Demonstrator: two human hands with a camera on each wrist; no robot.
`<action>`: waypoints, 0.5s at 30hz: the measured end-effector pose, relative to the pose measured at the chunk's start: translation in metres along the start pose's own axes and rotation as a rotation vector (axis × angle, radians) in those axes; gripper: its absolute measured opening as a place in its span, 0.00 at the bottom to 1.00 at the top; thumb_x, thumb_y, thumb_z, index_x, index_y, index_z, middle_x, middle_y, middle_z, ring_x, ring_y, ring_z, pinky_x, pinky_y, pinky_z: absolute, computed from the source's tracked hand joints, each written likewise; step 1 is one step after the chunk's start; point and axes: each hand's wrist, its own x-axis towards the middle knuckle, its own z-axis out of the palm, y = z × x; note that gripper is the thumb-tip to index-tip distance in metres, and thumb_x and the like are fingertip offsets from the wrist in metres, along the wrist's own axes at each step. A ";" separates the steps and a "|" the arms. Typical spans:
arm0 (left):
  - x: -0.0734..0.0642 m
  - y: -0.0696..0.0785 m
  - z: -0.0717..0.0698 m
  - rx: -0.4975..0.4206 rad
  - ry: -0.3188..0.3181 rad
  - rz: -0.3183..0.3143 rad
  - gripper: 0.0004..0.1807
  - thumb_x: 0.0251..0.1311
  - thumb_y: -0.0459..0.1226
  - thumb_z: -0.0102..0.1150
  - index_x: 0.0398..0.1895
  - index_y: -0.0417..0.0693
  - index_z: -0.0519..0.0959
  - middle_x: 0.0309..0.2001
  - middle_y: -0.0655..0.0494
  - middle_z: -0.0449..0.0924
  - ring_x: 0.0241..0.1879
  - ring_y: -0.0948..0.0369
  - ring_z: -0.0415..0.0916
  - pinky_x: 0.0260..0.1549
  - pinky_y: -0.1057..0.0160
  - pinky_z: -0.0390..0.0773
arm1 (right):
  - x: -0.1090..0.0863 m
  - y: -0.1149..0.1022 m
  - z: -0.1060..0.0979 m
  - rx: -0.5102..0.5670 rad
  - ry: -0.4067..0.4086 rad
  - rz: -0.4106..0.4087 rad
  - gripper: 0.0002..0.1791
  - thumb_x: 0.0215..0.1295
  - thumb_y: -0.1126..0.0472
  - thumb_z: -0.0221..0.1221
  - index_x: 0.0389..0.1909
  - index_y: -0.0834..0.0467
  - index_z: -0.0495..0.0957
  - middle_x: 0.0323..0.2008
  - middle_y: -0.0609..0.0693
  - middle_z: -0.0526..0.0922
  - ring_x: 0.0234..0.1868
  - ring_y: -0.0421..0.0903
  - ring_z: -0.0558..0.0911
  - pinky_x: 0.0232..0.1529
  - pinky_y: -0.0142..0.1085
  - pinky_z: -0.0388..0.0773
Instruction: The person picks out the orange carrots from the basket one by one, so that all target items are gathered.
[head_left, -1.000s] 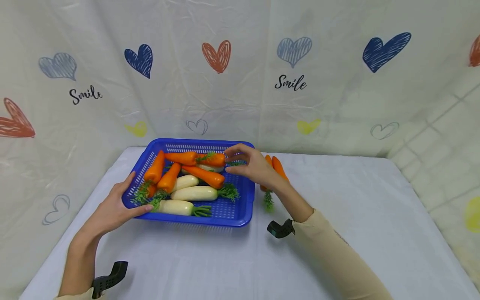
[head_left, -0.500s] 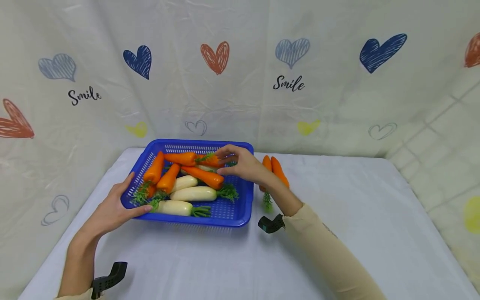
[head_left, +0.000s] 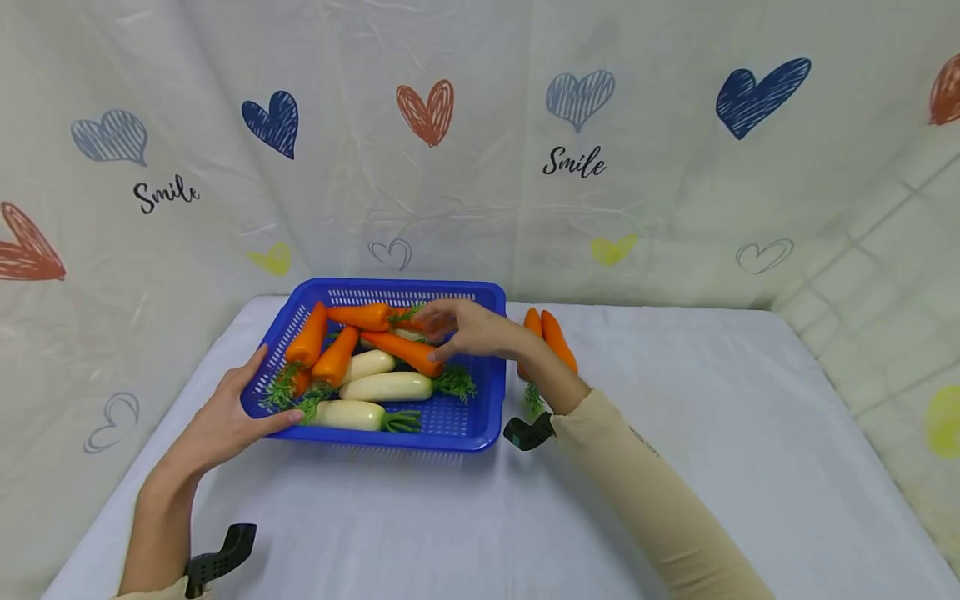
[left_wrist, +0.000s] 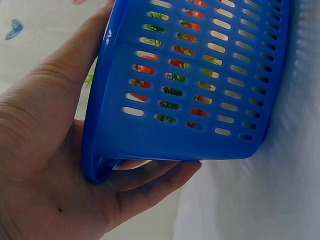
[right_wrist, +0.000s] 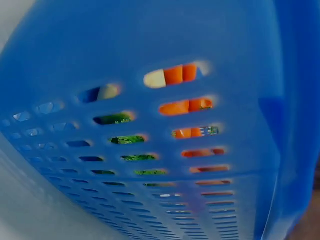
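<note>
A blue plastic basket [head_left: 491, 417] holds several carrots [head_left: 401, 348] and white radishes [head_left: 386, 387] with green tops. My left hand [head_left: 232, 417] grips its front-left corner; in the left wrist view the left hand [left_wrist: 45, 130] wraps round the rim beside the slotted basket wall [left_wrist: 175, 142]. Over the basket's right half reaches my right hand [head_left: 476, 329], fingers loosely bent above the carrots at the back. No held item shows in it; whether its fingertips touch a carrot is unclear. The basket wall [right_wrist: 150, 40] fills most of the right wrist view.
Two carrots [head_left: 557, 340] lie on the white tablecloth [head_left: 675, 400] just right of the basket, partly behind my right forearm. A white curtain [head_left: 480, 200] with printed hearts hangs right behind the table.
My right hand has moved left and slightly down, from the basket's right rim to over the carrots. My left hand and the basket have stayed in place.
</note>
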 end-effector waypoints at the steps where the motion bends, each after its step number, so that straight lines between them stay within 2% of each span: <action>1: 0.000 0.000 0.000 -0.001 0.000 -0.002 0.66 0.61 0.59 0.68 0.86 0.55 0.29 0.77 0.22 0.45 0.66 0.29 0.61 0.64 0.22 0.66 | 0.001 -0.001 0.000 -0.007 -0.008 0.016 0.34 0.63 0.68 0.70 0.70 0.59 0.73 0.69 0.62 0.76 0.68 0.59 0.80 0.68 0.48 0.80; 6: -0.001 -0.002 0.001 -0.001 0.005 -0.006 0.66 0.61 0.59 0.68 0.85 0.56 0.29 0.77 0.22 0.45 0.66 0.28 0.60 0.64 0.22 0.66 | 0.004 -0.003 0.001 -0.045 -0.026 0.060 0.34 0.62 0.69 0.71 0.70 0.57 0.75 0.70 0.61 0.76 0.70 0.58 0.78 0.71 0.49 0.78; 11: -0.002 -0.002 0.002 -0.001 0.008 -0.001 0.66 0.62 0.59 0.68 0.86 0.55 0.29 0.77 0.22 0.45 0.66 0.29 0.61 0.63 0.23 0.68 | 0.004 -0.001 0.004 -0.075 -0.034 0.058 0.33 0.62 0.69 0.71 0.69 0.56 0.76 0.71 0.60 0.76 0.70 0.58 0.77 0.67 0.47 0.81; 15: -0.001 -0.002 0.002 0.003 0.011 0.001 0.66 0.61 0.59 0.68 0.86 0.55 0.30 0.76 0.22 0.46 0.65 0.29 0.62 0.63 0.23 0.68 | 0.004 -0.003 0.007 -0.150 -0.062 0.066 0.32 0.63 0.65 0.71 0.69 0.53 0.78 0.72 0.57 0.75 0.72 0.57 0.76 0.68 0.49 0.80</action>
